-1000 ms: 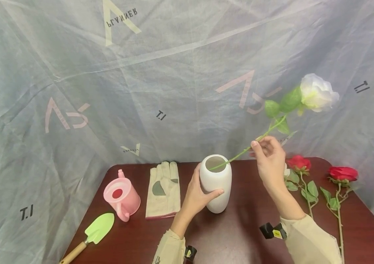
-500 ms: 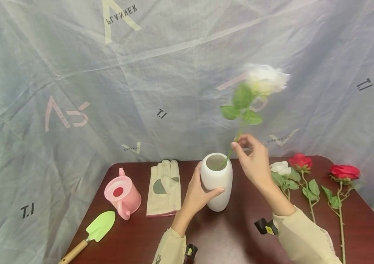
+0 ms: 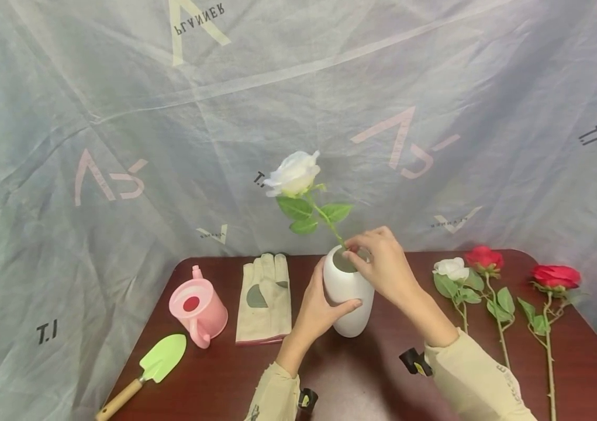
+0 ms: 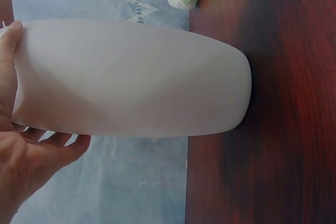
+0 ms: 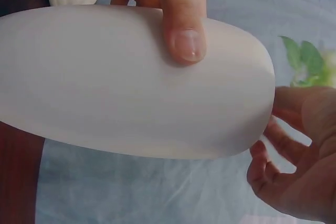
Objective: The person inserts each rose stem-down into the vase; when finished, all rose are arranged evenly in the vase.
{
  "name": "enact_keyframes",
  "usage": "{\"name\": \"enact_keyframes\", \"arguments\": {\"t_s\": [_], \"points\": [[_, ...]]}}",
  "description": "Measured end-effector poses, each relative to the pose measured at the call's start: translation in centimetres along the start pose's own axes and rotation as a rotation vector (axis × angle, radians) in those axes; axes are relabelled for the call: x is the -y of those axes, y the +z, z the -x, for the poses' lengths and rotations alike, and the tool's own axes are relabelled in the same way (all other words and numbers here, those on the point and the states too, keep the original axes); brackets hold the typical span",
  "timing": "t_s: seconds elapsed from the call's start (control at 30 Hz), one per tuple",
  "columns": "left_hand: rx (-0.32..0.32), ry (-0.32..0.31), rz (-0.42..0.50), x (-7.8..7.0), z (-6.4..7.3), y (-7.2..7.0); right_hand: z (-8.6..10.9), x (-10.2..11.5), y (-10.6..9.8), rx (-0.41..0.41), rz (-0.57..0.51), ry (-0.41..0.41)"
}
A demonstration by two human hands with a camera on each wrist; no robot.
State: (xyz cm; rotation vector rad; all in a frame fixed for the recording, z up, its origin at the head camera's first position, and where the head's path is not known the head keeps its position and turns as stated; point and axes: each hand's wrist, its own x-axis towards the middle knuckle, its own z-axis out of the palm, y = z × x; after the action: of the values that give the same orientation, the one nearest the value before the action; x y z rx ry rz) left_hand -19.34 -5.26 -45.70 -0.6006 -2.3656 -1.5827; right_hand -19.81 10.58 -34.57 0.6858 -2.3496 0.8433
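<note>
A white vase [image 3: 349, 310] stands upright on the dark red table. My left hand [image 3: 316, 310] grips it from the left side, thumb across the front; the left wrist view shows the vase [image 4: 136, 80] between thumb and fingers. At the vase's mouth my right hand [image 3: 385, 263] pinches the green stem of a white rose [image 3: 294, 173]. The stem's lower part is inside the vase, and the bloom leans up and to the left above the rim. In the right wrist view the fingertips of my right hand [image 5: 299, 156] are partly hidden behind the rim.
On the right lie another white rose [image 3: 452, 269] and two red roses, one [image 3: 556, 276] farthest right. To the left are a cloth glove [image 3: 263, 304], a pink watering can [image 3: 200, 310] and a green trowel [image 3: 164, 356]. A grey cloth [image 3: 298, 117] hangs behind the table.
My right hand has moved left and down to the vase's mouth, with the rose stem sinking into it. The bloom has swung from right to left. The left hand stays on the vase.
</note>
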Motion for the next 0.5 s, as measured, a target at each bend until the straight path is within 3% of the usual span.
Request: {"name": "enact_keyframes", "arguments": {"t_s": [0.1,0.23,0.5], "points": [[-0.002,-0.001,-0.005,0.0,0.1,0.0,0.0,0.2,-0.2,0.059,0.006,-0.002],[0.002,0.01,-0.002,0.2,0.0,0.1,0.5,0.0,-1.1,0.087,-0.063,0.109],[-0.011,0.047,0.014,0.2,-0.2,0.0,3.6,-2.6,-3.2,-0.025,-0.217,0.315]]}}
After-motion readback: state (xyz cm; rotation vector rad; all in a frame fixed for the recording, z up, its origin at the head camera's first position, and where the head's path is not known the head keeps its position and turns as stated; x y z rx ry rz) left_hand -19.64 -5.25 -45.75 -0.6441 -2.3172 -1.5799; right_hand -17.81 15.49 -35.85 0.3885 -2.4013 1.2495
